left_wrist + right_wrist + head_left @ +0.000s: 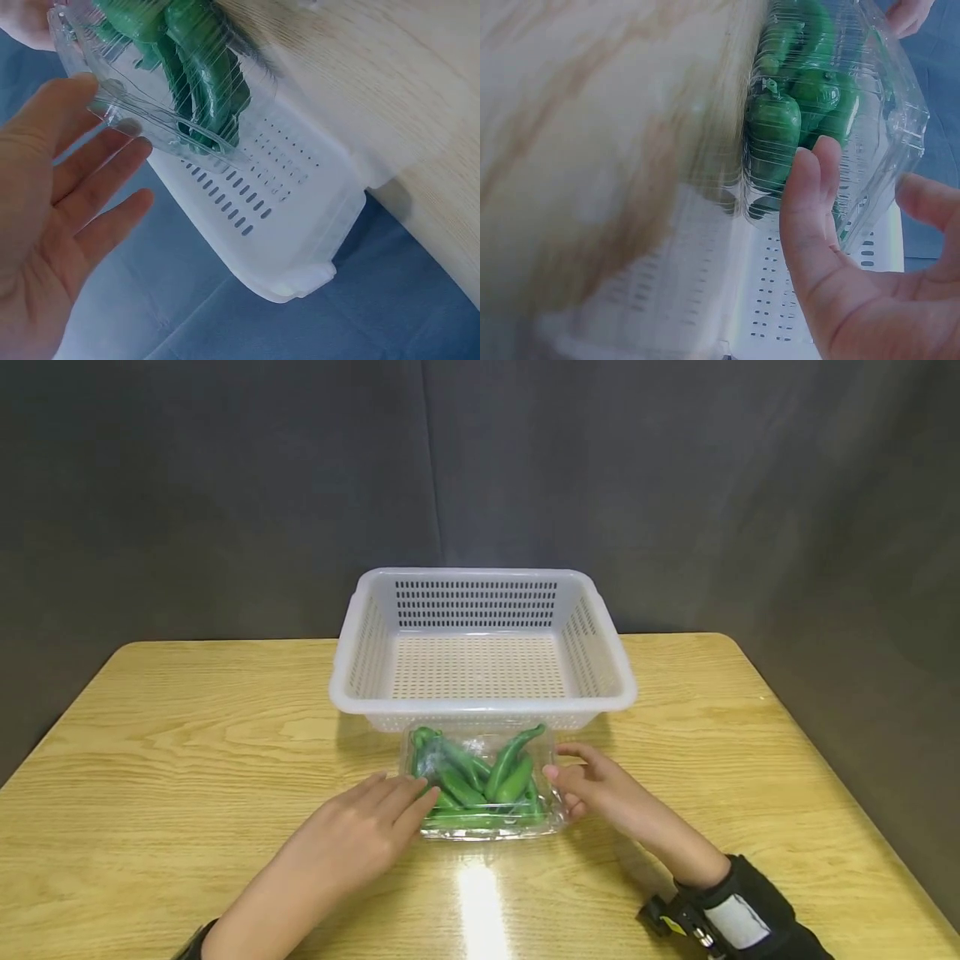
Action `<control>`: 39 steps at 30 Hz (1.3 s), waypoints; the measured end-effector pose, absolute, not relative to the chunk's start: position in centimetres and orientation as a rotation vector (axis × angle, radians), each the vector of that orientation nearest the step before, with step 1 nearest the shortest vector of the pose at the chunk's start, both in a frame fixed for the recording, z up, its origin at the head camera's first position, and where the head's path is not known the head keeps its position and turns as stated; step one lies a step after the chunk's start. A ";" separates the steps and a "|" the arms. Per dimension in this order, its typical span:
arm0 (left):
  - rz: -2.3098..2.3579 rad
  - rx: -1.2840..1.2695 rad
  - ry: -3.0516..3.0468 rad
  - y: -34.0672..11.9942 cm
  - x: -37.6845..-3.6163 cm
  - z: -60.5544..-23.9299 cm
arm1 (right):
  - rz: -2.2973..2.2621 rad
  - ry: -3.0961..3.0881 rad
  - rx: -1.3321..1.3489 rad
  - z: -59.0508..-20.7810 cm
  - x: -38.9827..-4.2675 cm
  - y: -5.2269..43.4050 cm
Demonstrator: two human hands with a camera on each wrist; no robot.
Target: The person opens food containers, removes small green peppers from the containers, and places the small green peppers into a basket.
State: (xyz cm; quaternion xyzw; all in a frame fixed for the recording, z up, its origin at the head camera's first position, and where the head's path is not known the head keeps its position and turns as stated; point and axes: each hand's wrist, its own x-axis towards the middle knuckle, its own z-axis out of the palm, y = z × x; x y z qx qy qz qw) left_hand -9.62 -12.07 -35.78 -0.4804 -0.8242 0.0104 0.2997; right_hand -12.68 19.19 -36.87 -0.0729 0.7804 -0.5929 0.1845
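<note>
A clear plastic clamshell box (483, 785) of green peppers (510, 768) lies on the wooden table (187, 752), just in front of a white perforated basket (480, 697). My left hand (405, 797) lies flat with straight fingers touching the box's left edge. My right hand (566, 772) is at the box's right edge, fingers relaxed and spread. In the left wrist view the open palm (60, 217) sits beside the box (150, 90). In the right wrist view one digit (810, 202) rests against the box (855, 112) wall over a pepper (774, 127).
The basket is empty and stands at the table's far middle; its wall (285, 217) shows close behind the box. A dark cloth backdrop (225, 485) hangs behind the table. A black wrist strap (735, 914) sits on my right forearm.
</note>
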 end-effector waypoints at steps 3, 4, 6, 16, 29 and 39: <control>0.036 -1.269 -2.226 -12.1 -9.5 -35.8 | -1.668 2.197 -0.207 -36.9 -12.7 19.1; 0.036 -1.272 -2.235 -12.2 -9.4 -35.8 | -1.667 2.197 -0.212 -36.8 -12.7 19.1; 0.042 -1.278 -2.250 -12.2 -9.4 -35.8 | -1.662 2.197 -0.214 -36.8 -12.8 19.1; 0.096 -1.290 -2.211 -12.3 -9.4 -35.8 | -1.631 2.213 -0.232 -37.0 -12.8 19.3; 0.139 -1.284 -2.142 -11.9 -9.5 -36.0 | -1.642 2.208 -0.244 -37.0 -12.7 19.3; 0.137 -1.248 -2.125 -11.2 -9.2 -36.5 | -1.644 2.196 -0.222 -36.8 -12.7 19.1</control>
